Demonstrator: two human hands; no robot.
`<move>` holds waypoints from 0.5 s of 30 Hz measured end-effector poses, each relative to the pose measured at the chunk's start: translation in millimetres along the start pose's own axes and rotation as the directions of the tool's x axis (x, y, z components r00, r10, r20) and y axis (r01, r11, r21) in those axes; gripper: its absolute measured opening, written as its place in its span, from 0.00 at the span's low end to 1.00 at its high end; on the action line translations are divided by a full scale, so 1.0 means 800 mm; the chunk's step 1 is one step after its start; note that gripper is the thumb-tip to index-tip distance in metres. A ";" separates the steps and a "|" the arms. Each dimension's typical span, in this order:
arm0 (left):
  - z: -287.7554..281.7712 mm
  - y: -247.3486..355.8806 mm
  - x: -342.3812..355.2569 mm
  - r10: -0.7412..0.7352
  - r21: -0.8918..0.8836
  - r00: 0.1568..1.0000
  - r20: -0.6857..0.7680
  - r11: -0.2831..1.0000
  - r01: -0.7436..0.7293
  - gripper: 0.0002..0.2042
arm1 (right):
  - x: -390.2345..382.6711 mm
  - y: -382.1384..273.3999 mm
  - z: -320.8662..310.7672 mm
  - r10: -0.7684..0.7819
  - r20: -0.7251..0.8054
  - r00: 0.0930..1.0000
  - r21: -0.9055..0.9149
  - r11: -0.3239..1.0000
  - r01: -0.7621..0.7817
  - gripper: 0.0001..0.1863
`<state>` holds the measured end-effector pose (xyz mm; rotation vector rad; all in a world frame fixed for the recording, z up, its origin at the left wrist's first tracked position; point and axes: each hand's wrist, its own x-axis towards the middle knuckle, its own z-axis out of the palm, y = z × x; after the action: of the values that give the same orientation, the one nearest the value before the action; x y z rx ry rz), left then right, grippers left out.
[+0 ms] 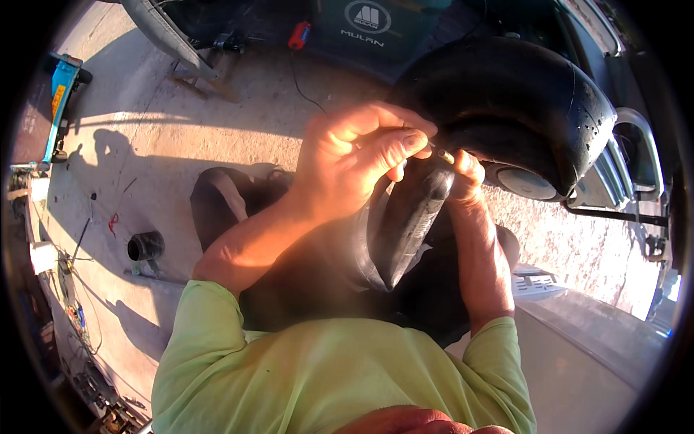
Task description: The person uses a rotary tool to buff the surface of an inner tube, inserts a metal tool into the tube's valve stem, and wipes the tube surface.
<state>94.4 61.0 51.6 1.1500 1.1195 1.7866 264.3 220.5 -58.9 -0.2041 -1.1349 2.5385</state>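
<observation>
A black rubber inner tube [408, 224] hangs between my forearms, above my dark-trousered lap. My right hand [466, 173] is closed on its upper part beside a short brass-coloured valve stem [446, 157]. My left hand [369, 145] is just left of the stem, thumb and forefinger pinched on a small thin item at their tips, too small to make out.
Behind, a large black inflated tube [506, 94] rests against a dark vehicle. A red tool [298, 35] with a cord is at the top. A blue wheeled jack [63, 101], a black cylinder [144, 246] and scattered tools are on the left. A metal box [578, 333] stands lower right.
</observation>
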 end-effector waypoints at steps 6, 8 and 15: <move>-0.003 -0.004 -0.002 -0.003 0.059 0.999 0.040 0.998 0.001 0.09 | 0.005 -0.008 0.021 -0.051 0.014 0.999 -0.031 0.998 0.052 0.34; -0.002 -0.002 -0.002 -0.010 0.073 0.999 0.048 0.997 0.006 0.09 | 0.005 -0.005 0.015 -0.051 0.007 0.999 -0.020 0.999 0.051 0.35; -0.002 -0.002 -0.002 -0.027 0.055 0.999 0.033 0.998 0.025 0.09 | 0.004 0.005 -0.012 -0.100 0.040 0.994 -0.056 0.993 0.102 0.36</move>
<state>93.7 59.8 49.7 1.1881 1.1650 1.7199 262.6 226.0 -68.3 -0.1115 -1.2020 2.4324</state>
